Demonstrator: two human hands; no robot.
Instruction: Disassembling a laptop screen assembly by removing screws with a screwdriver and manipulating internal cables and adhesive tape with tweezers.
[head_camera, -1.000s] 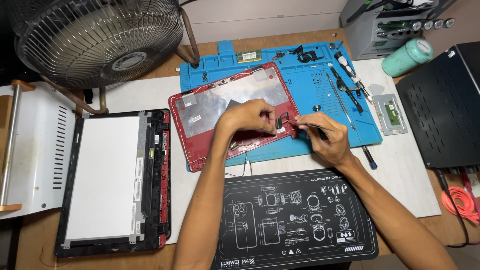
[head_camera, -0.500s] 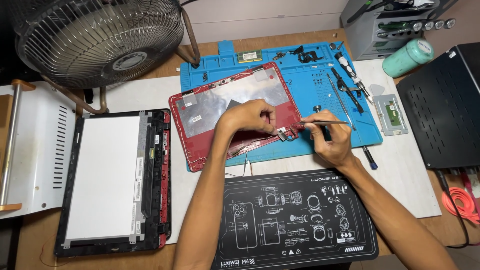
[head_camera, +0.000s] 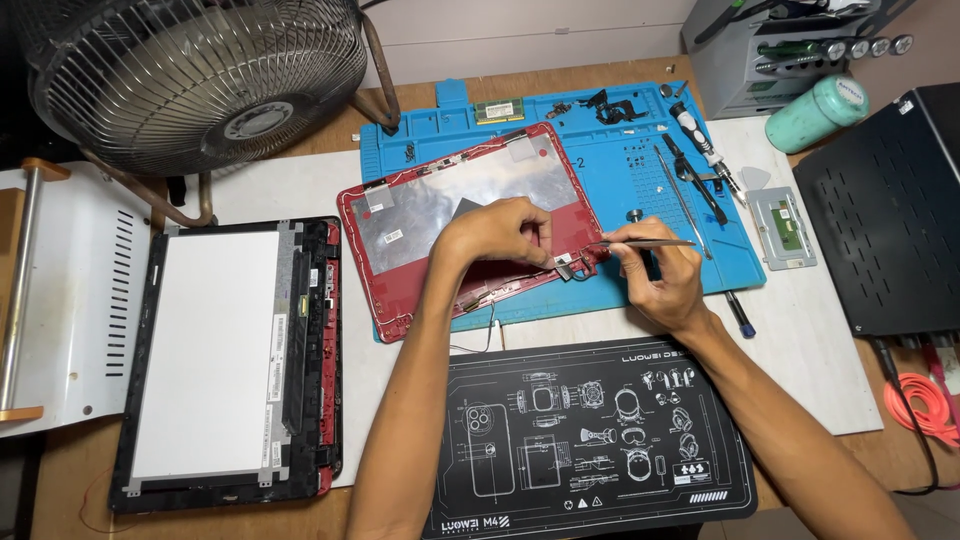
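A red laptop lid shell (head_camera: 440, 200) with a silver foil lining lies on the blue work mat (head_camera: 640, 170). My left hand (head_camera: 500, 232) presses down on its lower right part, fingers curled near the hinge corner. My right hand (head_camera: 660, 280) holds thin metal tweezers (head_camera: 645, 242) level, their tip pointing left at the hinge (head_camera: 580, 262) of the lid. A thin cable (head_camera: 490, 325) trails off the lid's lower edge.
A laptop screen panel in a black frame (head_camera: 225, 360) lies at left, a fan (head_camera: 200, 70) behind it. A black printed mat (head_camera: 590, 440) is in front. Screwdrivers (head_camera: 695, 150), a small circuit board (head_camera: 782, 225), a green bottle (head_camera: 820, 110) and a black case (head_camera: 890, 210) sit at right.
My right hand has drawn back to the right, pulling the tweezers away from the hinge and levelling them. My left hand stays on the lid.
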